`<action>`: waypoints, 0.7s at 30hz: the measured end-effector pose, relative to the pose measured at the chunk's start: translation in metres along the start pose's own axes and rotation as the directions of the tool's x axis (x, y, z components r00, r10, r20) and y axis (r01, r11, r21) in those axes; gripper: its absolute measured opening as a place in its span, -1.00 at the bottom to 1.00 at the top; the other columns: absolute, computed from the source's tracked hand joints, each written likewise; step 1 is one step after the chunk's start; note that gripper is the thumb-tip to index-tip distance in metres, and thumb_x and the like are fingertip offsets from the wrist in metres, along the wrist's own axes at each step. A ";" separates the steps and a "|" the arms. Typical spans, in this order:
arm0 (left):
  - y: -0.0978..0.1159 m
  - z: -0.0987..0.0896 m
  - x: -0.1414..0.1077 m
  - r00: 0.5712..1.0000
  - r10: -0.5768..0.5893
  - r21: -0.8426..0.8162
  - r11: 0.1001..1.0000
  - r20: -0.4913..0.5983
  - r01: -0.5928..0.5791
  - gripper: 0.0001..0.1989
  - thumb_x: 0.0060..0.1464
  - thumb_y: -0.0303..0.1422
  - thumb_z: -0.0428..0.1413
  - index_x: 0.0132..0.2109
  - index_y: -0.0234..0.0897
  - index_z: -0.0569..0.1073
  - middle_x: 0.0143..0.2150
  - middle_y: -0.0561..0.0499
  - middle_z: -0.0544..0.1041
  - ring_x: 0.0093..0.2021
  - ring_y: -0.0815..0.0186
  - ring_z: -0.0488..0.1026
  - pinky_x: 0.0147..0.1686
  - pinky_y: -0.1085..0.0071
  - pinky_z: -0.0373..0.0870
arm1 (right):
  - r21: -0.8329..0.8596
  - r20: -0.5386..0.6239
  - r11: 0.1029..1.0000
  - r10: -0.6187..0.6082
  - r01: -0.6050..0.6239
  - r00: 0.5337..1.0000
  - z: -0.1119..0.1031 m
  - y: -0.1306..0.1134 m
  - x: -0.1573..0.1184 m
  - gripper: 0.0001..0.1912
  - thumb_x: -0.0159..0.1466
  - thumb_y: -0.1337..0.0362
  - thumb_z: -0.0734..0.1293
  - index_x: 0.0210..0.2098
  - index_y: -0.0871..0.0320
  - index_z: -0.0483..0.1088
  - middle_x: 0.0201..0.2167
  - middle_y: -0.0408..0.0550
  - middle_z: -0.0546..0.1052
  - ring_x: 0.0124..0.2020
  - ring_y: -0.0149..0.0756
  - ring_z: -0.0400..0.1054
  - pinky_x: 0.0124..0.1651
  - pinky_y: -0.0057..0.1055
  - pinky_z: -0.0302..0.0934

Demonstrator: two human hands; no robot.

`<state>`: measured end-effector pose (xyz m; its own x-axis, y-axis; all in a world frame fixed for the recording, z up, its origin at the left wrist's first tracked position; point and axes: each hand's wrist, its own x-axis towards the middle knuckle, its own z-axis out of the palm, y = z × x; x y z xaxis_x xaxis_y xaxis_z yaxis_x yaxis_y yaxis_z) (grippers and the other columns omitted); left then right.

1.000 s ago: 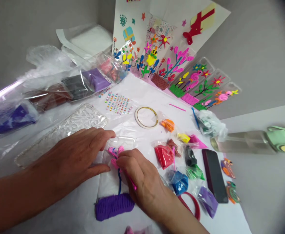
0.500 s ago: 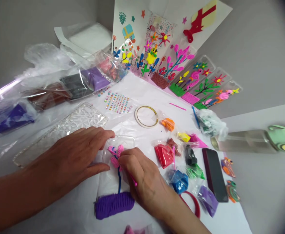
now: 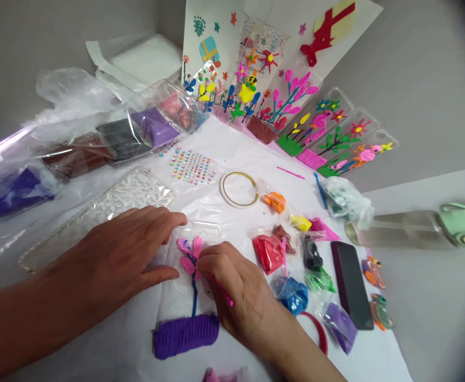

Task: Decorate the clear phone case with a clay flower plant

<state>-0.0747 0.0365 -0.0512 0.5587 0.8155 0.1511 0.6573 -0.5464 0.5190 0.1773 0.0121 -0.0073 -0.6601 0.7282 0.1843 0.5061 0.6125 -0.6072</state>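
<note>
A clear phone case (image 3: 208, 231) lies on the white table covering, with a flower of pink clay petals (image 3: 187, 264), a blue clay stem (image 3: 195, 297) and a ridged purple clay block (image 3: 187, 335) at its lower end. My left hand (image 3: 125, 254) rests at the case's left edge, thumb and forefinger apart, the fingertips touching or just over it. My right hand (image 3: 240, 292) pinches a thin pink modelling tool (image 3: 226, 296) at the petals; the tool's tip is hidden behind the fingers.
Bagged clay, such as a red packet (image 3: 268, 253) and a blue one (image 3: 294, 296), lies to the right, beside a black phone (image 3: 352, 286). A tape roll (image 3: 238, 189), gem stickers (image 3: 192, 165) and a textured clear case (image 3: 137, 196) lie beyond. Decorated cases (image 3: 332, 122) stand behind.
The pink tool's outer end has swung slightly right as my right hand shifts at the petals. My left hand stays in place.
</note>
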 end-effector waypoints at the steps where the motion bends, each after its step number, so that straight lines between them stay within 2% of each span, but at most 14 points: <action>1: -0.001 0.000 -0.001 1.000 0.003 0.004 1.000 0.008 -0.003 -0.48 0.32 -0.03 0.16 0.28 -0.04 0.22 0.13 -0.07 0.63 0.11 -0.06 0.63 0.06 0.10 0.54 | -0.004 0.009 1.000 0.001 -0.001 1.000 0.000 0.000 0.000 -0.72 0.43 0.62 0.14 -0.06 0.13 0.27 -0.19 0.04 0.54 -0.19 -0.23 0.44 -0.20 -0.36 0.44; 5: -0.002 0.000 -0.003 0.999 0.009 0.025 1.000 0.041 -0.010 -0.47 0.37 -0.01 0.12 0.32 -0.02 0.16 0.17 -0.07 0.60 0.18 -0.04 0.60 0.14 0.09 0.52 | -0.020 0.028 1.000 0.000 0.000 1.000 -0.001 -0.001 -0.002 -0.72 0.40 0.62 0.15 -0.07 0.14 0.27 -0.19 0.06 0.54 -0.20 -0.20 0.44 -0.21 -0.32 0.44; 10: -0.003 0.001 -0.001 0.999 -0.003 0.019 1.000 0.035 0.002 -0.46 0.35 0.00 0.14 0.32 0.00 0.17 0.15 -0.07 0.60 0.15 -0.05 0.60 0.14 0.08 0.52 | -0.008 0.036 1.000 0.019 -0.018 0.999 -0.002 -0.001 -0.003 -0.69 0.37 0.62 0.15 -0.05 0.13 0.28 -0.18 0.06 0.55 -0.19 -0.19 0.46 -0.20 -0.31 0.45; 14: -0.004 0.001 -0.001 0.998 -0.014 0.001 1.000 0.053 0.014 -0.45 0.34 0.02 0.14 0.33 0.02 0.18 0.15 -0.05 0.60 0.15 -0.04 0.60 0.16 0.07 0.52 | 0.035 -0.004 0.999 0.015 -0.015 1.000 -0.002 0.001 -0.004 -0.68 0.40 0.62 0.18 0.00 0.13 0.29 -0.15 0.06 0.57 -0.13 -0.20 0.49 -0.15 -0.33 0.47; 18: -0.005 0.002 -0.001 0.999 -0.019 0.004 1.000 0.049 0.019 -0.48 0.35 0.05 0.11 0.31 0.05 0.18 0.09 -0.05 0.60 0.06 -0.01 0.61 0.08 0.08 0.55 | 0.041 -0.045 0.999 0.004 -0.002 0.999 0.002 0.004 -0.002 -0.69 0.46 0.60 0.18 0.06 0.12 0.28 -0.11 0.06 0.56 -0.11 -0.24 0.48 -0.11 -0.37 0.47; 21: -0.003 0.003 0.000 1.000 -0.011 -0.004 1.000 0.014 0.011 -0.49 0.35 0.06 0.09 0.29 0.03 0.21 0.08 -0.06 0.62 0.02 -0.03 0.62 0.05 0.05 0.56 | 0.019 -0.033 1.000 0.001 0.000 0.999 0.003 0.003 0.002 -0.70 0.48 0.58 0.15 0.06 0.11 0.27 -0.11 0.05 0.56 -0.10 -0.23 0.48 -0.10 -0.35 0.48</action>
<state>-0.0752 0.0374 -0.0553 0.5585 0.8186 0.1341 0.6610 -0.5369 0.5242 0.1755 0.0141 -0.0112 -0.6406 0.7388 0.2094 0.4957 0.6061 -0.6220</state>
